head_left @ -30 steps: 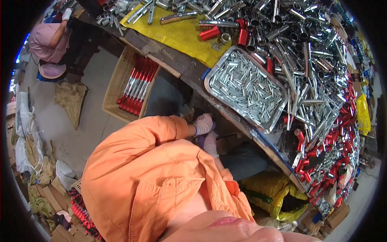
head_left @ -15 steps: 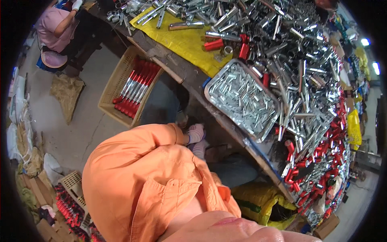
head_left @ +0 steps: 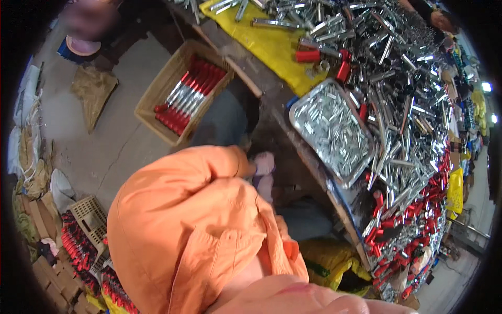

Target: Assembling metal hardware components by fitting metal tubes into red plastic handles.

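My left hand [head_left: 264, 163], in a pale pink striped glove, reaches out of the orange sleeve [head_left: 204, 163] between my knees. Just below it is a second pinkish gloved shape [head_left: 264, 187], seemingly my right hand. The fingers of both are too small and blurred to read, and anything in them is hidden. Close to the left arm stands a beige plastic crate [head_left: 148, 118] holding a row of red-and-silver rod-shaped tools [head_left: 189, 96]. On the bench, to the right of the hands, a metal tray [head_left: 299, 125] is full of small silver pins [head_left: 334, 131].
The bench edge [head_left: 293, 138] runs diagonally on my right. Loose chrome tubes [head_left: 402, 112] and red-handled parts [head_left: 413, 230] are heaped on it, beside a yellow sheet [head_left: 261, 44]. A yellow sack [head_left: 332, 261] stands below. Another crate [head_left: 94, 217] is at lower left; a stool [head_left: 81, 48] is far left.
The view has shifted, so the crate, bench and tray appear farther right and higher. My gloved hands stay close together between my knees. The person at far left has mostly slipped out of the picture.
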### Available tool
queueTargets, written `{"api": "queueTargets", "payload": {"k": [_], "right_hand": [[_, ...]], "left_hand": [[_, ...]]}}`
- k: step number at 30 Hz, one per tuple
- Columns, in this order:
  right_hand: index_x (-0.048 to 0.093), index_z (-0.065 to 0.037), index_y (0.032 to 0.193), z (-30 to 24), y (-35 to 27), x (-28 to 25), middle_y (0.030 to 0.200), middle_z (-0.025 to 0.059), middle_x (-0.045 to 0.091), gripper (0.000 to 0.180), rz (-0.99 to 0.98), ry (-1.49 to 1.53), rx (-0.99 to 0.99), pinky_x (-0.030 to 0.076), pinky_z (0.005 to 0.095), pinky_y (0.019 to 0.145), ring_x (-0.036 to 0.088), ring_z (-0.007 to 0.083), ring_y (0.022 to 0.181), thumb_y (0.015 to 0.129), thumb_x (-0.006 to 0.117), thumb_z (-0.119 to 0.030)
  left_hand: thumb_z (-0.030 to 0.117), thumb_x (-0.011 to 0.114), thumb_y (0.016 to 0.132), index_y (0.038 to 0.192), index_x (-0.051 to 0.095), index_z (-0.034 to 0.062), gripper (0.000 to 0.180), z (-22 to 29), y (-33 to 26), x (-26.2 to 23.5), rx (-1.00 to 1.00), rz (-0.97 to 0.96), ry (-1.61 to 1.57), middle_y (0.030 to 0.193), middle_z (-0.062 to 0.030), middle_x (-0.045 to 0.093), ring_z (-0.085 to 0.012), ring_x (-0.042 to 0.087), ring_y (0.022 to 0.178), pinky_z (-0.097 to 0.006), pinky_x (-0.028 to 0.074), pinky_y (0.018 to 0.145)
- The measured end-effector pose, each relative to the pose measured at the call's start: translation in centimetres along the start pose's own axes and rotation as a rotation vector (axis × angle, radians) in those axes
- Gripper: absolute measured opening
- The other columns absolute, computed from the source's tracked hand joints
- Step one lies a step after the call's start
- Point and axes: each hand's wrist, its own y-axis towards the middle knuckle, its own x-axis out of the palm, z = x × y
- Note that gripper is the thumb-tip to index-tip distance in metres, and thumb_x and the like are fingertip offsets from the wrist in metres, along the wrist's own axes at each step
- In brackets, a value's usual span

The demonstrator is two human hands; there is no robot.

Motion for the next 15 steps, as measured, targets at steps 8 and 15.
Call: {"api": "queueTargets", "payload": {"k": [8,15], "right_hand": [[0.064,-0.001,0.11,-5.5,-8.1,-13.8,0.088,0.0122,0.068,0.044,0.073,0.013,0.227,0.049,0.0367,0.072,0.061,0.025,0.077,0.076,0.073,-0.026],[0.051,0.0,0.114,-12.7,-17.7,-20.1,0.072,0.0,0.05,0.03,0.06,1.967,0.464,0.043,0.0219,0.052,0.049,0.0083,0.059,0.09,0.057,-0.018]], "left_hand": [[0.016,0.061,0.081,0.113,0.061,0.0081,0.033,-6.8,0.1,-26.3,0.151,-0.115,-1.312,0.114,-0.0189,0.06,-0.0327,0.054,0.108,-0.04,0.042,0.096],[0.022,0.055,0.08,0.079,0.056,0.0133,0.009,-12.0,-1.7,-35.5,0.649,0.529,-0.391,0.077,-0.0046,0.059,-0.0222,0.06,0.074,-0.036,0.047,0.071]]}}
